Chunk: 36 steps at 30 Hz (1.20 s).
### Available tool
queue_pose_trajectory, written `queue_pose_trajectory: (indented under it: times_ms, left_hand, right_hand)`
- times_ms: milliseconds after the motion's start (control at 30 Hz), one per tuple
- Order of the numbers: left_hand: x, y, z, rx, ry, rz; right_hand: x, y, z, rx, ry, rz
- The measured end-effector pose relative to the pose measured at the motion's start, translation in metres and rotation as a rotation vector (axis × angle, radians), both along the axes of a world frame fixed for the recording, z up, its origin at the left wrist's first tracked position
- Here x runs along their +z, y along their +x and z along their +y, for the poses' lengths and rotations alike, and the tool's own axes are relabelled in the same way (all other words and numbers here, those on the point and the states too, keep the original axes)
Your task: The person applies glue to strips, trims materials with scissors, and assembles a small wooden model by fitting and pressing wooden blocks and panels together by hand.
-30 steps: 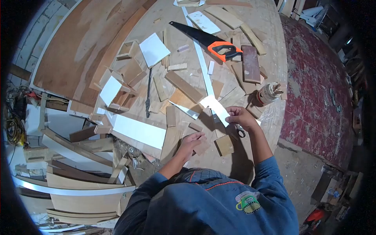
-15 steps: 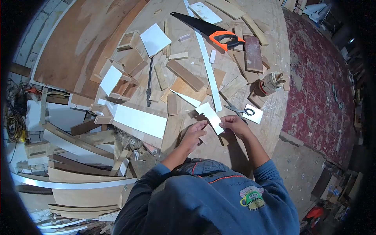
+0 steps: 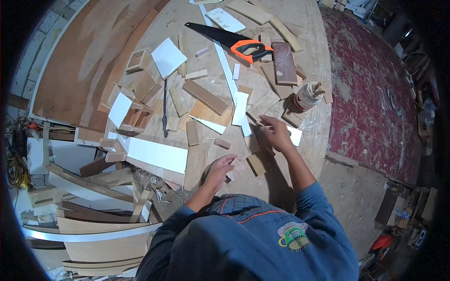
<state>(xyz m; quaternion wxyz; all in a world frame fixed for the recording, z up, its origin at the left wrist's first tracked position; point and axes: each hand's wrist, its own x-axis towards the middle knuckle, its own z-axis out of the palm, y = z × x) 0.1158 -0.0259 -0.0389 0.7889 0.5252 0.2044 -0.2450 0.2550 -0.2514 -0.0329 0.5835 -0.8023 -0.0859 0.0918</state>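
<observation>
My right hand (image 3: 277,134) is over the scissors, which it mostly hides, with its fingers apart. A white card (image 3: 295,136) shows beside that hand. The notched white piece (image 3: 240,108) lies flat across the long white strip (image 3: 224,63), beyond my right fingertips and touched by neither hand. My left hand (image 3: 219,172) rests low on the table, fingers loosely bent and apart, beside a clear scrap (image 3: 238,168). Between the hands is a small square wood block (image 3: 258,162). A short wood offcut (image 3: 222,143) sits just beyond my left hand.
An orange-handled saw (image 3: 251,50) lies at the back, near a dark red block (image 3: 284,63). A jar with brushes (image 3: 308,97) stands at the right edge of the workbench. Small wooden box shapes (image 3: 135,114) and a white board (image 3: 157,154) are on the left.
The notched white piece has left my hands and lies farther away on the strip. My right hand has moved forward over the scissors; my left has drawn back. The view has shifted slightly.
</observation>
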Motion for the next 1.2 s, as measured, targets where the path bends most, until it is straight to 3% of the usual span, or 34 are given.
queue_pose_trajectory:
  times_ms: [100, 167, 300, 433, 500, 567, 633, 700, 767, 833, 1133, 1200]
  left_hand:
    - [0.001, -0.002, 0.008, 0.041, -0.029, 0.022]
    - [-0.001, -0.006, 0.010, 0.079, -0.056, 0.039]
    - [0.000, -0.004, 0.007, 0.103, -0.144, 0.040]
    - [0.008, 0.001, -0.001, 0.057, -0.135, 0.017]
    - [0.009, 0.003, -0.002, 0.048, -0.091, -0.013]
    - [0.011, 0.004, 0.001, 0.039, -0.044, -0.037]
    - [0.018, 0.003, 0.003, 0.072, -0.165, -0.043]
    - [0.025, 0.003, 0.003, 0.110, -0.199, -0.007]
    - [0.030, 0.006, -0.002, 0.148, -0.243, 0.022]
    - [0.034, 0.006, -0.006, 0.226, -0.298, 0.005]
    - [0.051, -0.001, -0.004, 0.155, -0.357, -0.054]
    - [0.056, -0.004, -0.006, 0.120, -0.365, -0.056]
  right_hand:
    - [0.027, -0.013, -0.040, -0.126, -0.615, -0.091]
    - [0.016, -0.027, -0.067, -0.140, -0.822, -0.197]
    - [-0.009, -0.044, -0.084, -0.192, -0.811, -0.320]
    - [0.011, -0.047, -0.100, -0.189, -0.911, -0.030]
    - [0.009, -0.045, -0.113, -0.181, -1.010, -0.085]
    - [-0.001, -0.048, -0.124, -0.323, -0.888, -0.068]
    - [0.024, -0.058, -0.104, -0.334, -0.804, -0.110]
    - [0.029, -0.066, -0.085, -0.225, -0.009, 0.283]
    - [0.036, -0.080, -0.055, -0.040, 0.174, 0.360]
    - [0.027, -0.087, -0.035, 0.121, 0.201, 0.379]
    - [0.025, -0.098, -0.003, 0.190, 0.303, 0.491]
    - [0.030, -0.098, 0.000, 0.070, 0.436, 0.527]
